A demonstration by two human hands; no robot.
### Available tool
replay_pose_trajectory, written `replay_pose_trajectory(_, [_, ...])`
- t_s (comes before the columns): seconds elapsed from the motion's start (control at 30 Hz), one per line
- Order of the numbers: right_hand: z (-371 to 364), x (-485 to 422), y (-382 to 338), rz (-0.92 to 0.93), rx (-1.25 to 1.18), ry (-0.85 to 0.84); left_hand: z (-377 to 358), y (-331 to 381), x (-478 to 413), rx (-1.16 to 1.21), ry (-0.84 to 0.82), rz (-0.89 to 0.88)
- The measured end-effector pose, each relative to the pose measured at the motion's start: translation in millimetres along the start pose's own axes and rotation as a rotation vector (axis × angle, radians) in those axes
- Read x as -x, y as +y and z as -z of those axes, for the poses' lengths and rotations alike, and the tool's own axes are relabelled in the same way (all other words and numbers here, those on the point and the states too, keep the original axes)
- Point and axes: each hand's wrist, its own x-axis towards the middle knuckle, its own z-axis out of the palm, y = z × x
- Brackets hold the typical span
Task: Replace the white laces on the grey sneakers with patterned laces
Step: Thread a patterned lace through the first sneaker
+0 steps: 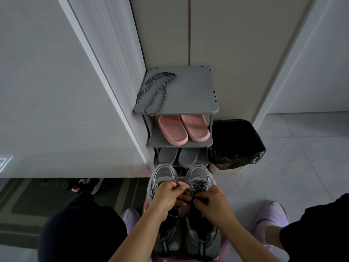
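Two grey sneakers stand side by side on the floor in front of me, toes pointing away: the left sneaker point(163, 173) and the right sneaker point(200, 174). A dark patterned lace point(197, 184) runs across the right sneaker's upper eyelets. My left hand point(168, 197) pinches a strand of that lace above the gap between the shoes. My right hand point(213, 202) grips another part of it over the right sneaker's tongue. A loop of the lace point(177, 215) hangs below my hands. A second patterned lace point(156, 89) lies loose on top of the grey shoe rack point(190, 91).
The rack holds pink slippers point(181, 129) on its middle shelf and grey slippers point(179, 156) below. A bin lined with a black bag point(236, 144) stands right of the rack. A white wall panel runs along the left; a dark mat point(34, 201) and red-black shoes point(85, 185) lie at lower left.
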Motion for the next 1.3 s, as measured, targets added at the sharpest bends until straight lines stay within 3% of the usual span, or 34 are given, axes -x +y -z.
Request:
replay_pose_trajectory(0.17, [-4.4, -2.7, 2.4, -0.048, -0.125, 0.015, 1.2, 1.2, -2.2, -0.054, 0.038, -0.072])
replay_pose_trajectory(0.33, [7.1, -0.4, -2.5, -0.065, -0.311, -0.043, 5.6, 1.2, -2.8, -0.136, -0.04, -0.037])
replay_pose_trajectory(0.53, [13.3, 3.6, -8.5, -0.142, -0.494, -0.046, 4.6, 2.3, -2.4, -0.166, 0.025, -0.05])
replay_pose_trajectory(0.9, [14.7, 3.1, -11.2, -0.202, -0.535, -0.039, -4.9, -10.0, -5.4, -0.25, 0.212, -0.111])
replay_pose_trajectory(1.3, [9.6, 1.7, -9.1, -0.198, -0.526, -0.027, -15.1, -23.7, -5.5, -0.447, 0.281, -0.224])
